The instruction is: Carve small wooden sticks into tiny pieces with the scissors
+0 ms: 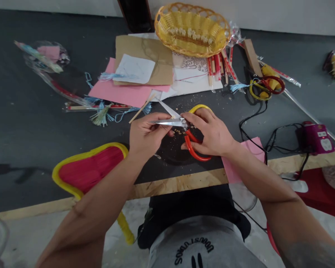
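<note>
My right hand (pixel 212 130) grips a pair of scissors (pixel 176 121) with one red and one yellow handle. The blades are spread apart and point left, toward my left hand (pixel 147 134). The left thumb and fingers are pinched together at the lower blade. A small pale bit shows between the blades by those fingertips, too small to name. Tan crumbs (pixel 180 131) lie scattered on the dark table under both hands. A thin wooden stick (pixel 142 108) rests just beyond the left hand. A red fan-like piece with a yellow fuzzy rim (pixel 91 167) lies by my left forearm.
At the back stands a yellow woven basket (pixel 194 31) with small pale pieces inside. Pink sheets (pixel 120 91), cardboard (pixel 142 46) and blue tassels lie in front. To the right are another pair of scissors (pixel 270 85) and a purple corded device (pixel 319 137).
</note>
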A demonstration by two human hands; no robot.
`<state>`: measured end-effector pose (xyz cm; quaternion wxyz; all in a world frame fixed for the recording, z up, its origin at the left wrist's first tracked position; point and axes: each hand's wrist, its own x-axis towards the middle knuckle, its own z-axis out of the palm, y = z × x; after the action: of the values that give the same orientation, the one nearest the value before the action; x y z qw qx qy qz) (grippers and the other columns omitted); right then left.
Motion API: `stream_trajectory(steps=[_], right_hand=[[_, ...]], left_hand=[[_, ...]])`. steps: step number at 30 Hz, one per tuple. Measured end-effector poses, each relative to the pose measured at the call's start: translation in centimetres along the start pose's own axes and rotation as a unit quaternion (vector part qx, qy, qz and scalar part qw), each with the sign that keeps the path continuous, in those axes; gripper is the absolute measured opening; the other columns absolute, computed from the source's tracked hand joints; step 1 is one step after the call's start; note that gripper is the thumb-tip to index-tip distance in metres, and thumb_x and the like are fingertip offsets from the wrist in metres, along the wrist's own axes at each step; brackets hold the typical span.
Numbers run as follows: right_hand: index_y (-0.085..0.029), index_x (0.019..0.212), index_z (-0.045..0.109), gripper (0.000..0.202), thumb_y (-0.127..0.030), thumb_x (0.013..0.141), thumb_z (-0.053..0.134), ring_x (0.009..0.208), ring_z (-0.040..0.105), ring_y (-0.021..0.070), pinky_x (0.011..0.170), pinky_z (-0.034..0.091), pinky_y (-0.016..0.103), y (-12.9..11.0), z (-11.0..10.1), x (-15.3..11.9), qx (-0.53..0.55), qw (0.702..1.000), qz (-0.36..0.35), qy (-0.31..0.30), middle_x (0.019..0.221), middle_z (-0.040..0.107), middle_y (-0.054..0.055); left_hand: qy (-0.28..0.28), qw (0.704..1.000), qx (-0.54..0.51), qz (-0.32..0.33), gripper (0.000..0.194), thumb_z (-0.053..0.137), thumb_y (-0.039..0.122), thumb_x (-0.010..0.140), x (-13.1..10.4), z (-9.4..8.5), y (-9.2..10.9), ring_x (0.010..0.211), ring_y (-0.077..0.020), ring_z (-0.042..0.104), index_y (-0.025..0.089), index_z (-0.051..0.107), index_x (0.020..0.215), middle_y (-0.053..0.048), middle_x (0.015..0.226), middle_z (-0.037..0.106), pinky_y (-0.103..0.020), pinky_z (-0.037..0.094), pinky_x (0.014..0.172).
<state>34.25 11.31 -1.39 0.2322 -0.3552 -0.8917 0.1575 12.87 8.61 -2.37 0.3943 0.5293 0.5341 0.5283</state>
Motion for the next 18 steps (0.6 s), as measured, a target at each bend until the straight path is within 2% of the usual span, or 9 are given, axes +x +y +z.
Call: stream_trajectory(steps=[6,8,18], right_hand=[[-0.02,0.143,0.05,0.078,-0.072,0.085,0.062,0.113,0.058,0.0308,0.099,0.054,0.05,0.37,0.3,-0.11,0.014,1.0,-0.01,-0.006,0.119,0.06,0.013],[-0.02,0.144,0.049,0.079,-0.071,0.086,0.062,0.113,0.059,0.0303,0.098,0.054,0.048,0.31,0.26,-0.17,0.014,1.0,-0.004,-0.015,0.12,0.061,0.014],[-0.018,0.144,0.051,0.075,-0.066,0.088,0.062,0.107,0.064,0.0284,0.092,0.056,0.043,-0.38,-0.16,-0.22,-0.015,0.999,0.027,-0.042,0.12,0.064,0.014]], left_hand=[[-0.026,0.999,-0.026,-0.015,0.002,0.077,0.02,0.08,0.22,-0.2,-0.2,0.049,-0.0116,0.062,0.021,0.079,0.079,0.001,0.057,0.065,-0.022,0.051,0.05],[-0.025,0.999,-0.037,-0.025,0.002,0.078,0.022,0.08,0.26,-0.23,-0.4,0.048,-0.0118,0.062,0.021,0.079,0.08,0.001,0.057,0.065,-0.023,0.051,0.049],[-0.002,0.999,-0.032,-0.022,0.022,0.081,0.039,0.08,0.31,0.3,-0.59,0.048,-0.011,0.061,0.018,0.075,0.08,-0.001,0.063,0.067,-0.023,0.053,0.049]])
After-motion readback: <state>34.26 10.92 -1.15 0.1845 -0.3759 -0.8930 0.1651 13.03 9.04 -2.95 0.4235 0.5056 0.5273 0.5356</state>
